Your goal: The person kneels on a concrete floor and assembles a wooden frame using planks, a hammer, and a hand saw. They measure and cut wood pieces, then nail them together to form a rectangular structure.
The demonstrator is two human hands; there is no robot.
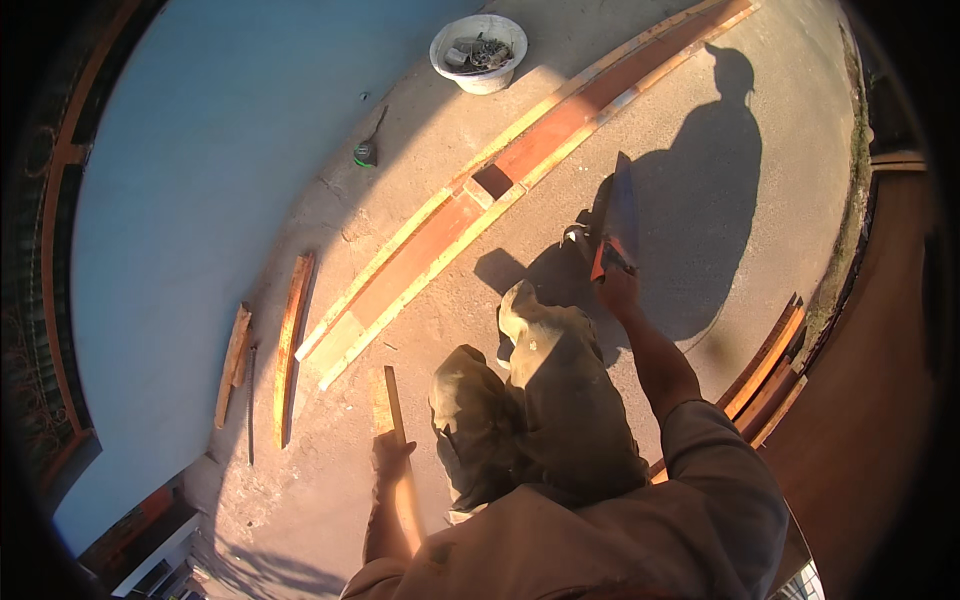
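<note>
Nearest to us is the brown shirt point(560, 550) on our own body, and past it our bent knees in dusty olive trousers point(570, 390), partly in sunlight. By the left knee, our left hand point(393, 458) has its fingers closed around a narrow wooden board point(381, 398), which stretches from beside the forearm to a little beyond the hand. Off to our right, several strips of lumber point(768, 375) lie side by side, near the right sleeve.

Farther forward, our right hand point(618, 287) has its fingers wrapped about the grip of a handsaw point(622, 205); the handle is orange and black, and the blade points away from us. Our shadow point(705, 200) falls across the concrete ground point(800, 150) beside the blade.

On the left, two loose wood pieces, a longer one point(292, 350) and a shorter one point(234, 365), lie apart, with a thin dark rod point(251, 405) between them. Beyond our knees a long wooden form point(425, 243) runs diagonally: pale rails along both edges, a reddish panel between, and a dark square gap partway along. Past it sit a small green object point(365, 154), too small to identify, and a white tub point(480, 82) holding scraps. A bluish wall point(220, 220) rises at far left.
</note>
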